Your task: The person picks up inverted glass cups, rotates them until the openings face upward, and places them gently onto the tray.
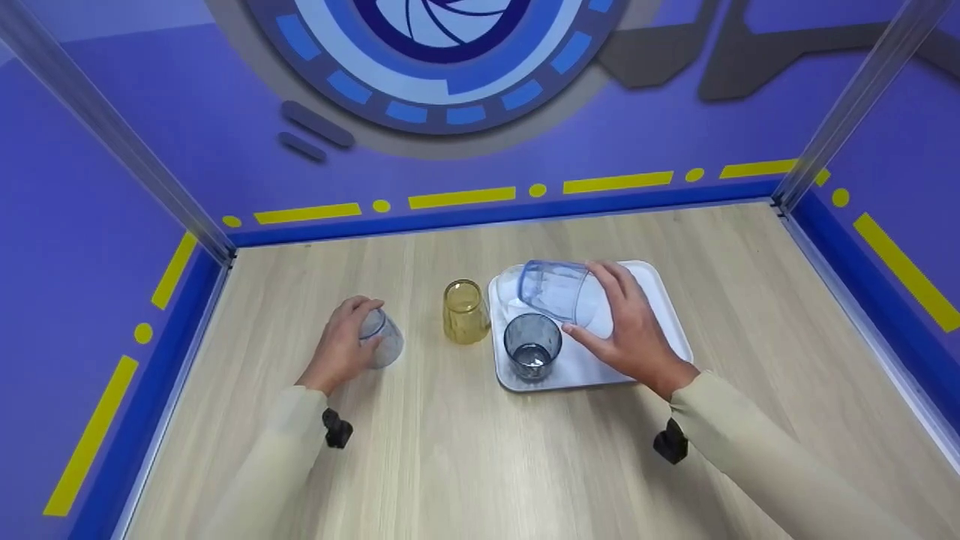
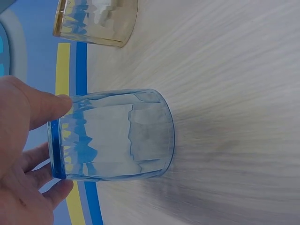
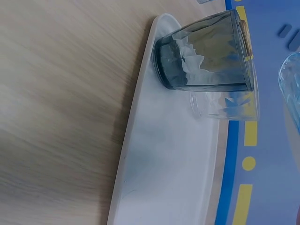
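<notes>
My left hand [image 1: 346, 341] grips the top end of a pale blue glass [image 2: 117, 136], thumb on one side and fingers on the other. That glass stands on the table, apparently upside down. Over the tray [image 1: 667, 330], my right hand [image 1: 630, 330] holds a light blue glass [image 1: 553, 289] tipped on its side; only its edge shows in the right wrist view. Below it, a smoky grey glass [image 3: 206, 56] stands upright on the tray's near left corner. A clear glass [image 3: 225, 105] is behind the grey one, partly hidden in the head view.
An amber glass [image 1: 465, 315], seemingly upside down, stands on the table [image 1: 435, 450] between the left hand and the tray, close to the tray's left edge. Blue panels with yellow marks [image 1: 461, 197] wall in the table at the back and sides.
</notes>
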`<state>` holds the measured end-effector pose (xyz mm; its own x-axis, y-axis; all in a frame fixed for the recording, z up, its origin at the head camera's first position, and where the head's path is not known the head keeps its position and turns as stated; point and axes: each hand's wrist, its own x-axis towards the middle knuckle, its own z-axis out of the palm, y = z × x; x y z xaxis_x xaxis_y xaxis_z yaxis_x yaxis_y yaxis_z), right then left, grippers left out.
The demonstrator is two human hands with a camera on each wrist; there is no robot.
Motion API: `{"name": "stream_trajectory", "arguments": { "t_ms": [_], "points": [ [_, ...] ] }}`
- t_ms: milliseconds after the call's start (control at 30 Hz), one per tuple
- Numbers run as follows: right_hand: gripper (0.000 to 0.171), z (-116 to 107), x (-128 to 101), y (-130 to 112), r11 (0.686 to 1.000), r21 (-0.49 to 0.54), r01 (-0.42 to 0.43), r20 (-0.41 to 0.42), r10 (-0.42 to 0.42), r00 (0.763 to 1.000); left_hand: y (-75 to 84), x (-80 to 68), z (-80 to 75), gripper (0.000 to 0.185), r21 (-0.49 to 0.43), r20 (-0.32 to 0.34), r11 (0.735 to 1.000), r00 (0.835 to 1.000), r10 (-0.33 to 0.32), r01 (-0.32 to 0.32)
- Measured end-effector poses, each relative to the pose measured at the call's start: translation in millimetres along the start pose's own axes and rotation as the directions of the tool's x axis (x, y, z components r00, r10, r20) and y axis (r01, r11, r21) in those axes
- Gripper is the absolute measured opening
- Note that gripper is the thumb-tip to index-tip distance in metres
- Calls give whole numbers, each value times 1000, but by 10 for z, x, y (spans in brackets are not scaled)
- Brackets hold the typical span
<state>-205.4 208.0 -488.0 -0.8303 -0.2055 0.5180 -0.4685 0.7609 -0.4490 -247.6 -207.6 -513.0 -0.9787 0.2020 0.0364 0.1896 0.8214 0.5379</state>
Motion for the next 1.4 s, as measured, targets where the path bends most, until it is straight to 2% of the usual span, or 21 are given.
{"name": "stream_trajectory", "arguments": {
  "t_ms": [400,633,1033,1400],
  "points": [
    [86,11,-2,30,999,-25,44,-38,-45,998,31,-16,-23,51,10,-16,999,999,31,-31],
    [84,10,-1,39,999,-36,32,-58,-34,998,112,-11,-48,51,-5,-10,999,999,33,-33],
    [84,24,11,27,998,-63,18,-69,-22,997,211,-21,-51,50,-2,-41,995,994,103,-103],
    [83,21,16,65,995,-93,43,-102,-53,993,309,-65,-83,52,35,-15,994,994,108,-108]
  ]
}}
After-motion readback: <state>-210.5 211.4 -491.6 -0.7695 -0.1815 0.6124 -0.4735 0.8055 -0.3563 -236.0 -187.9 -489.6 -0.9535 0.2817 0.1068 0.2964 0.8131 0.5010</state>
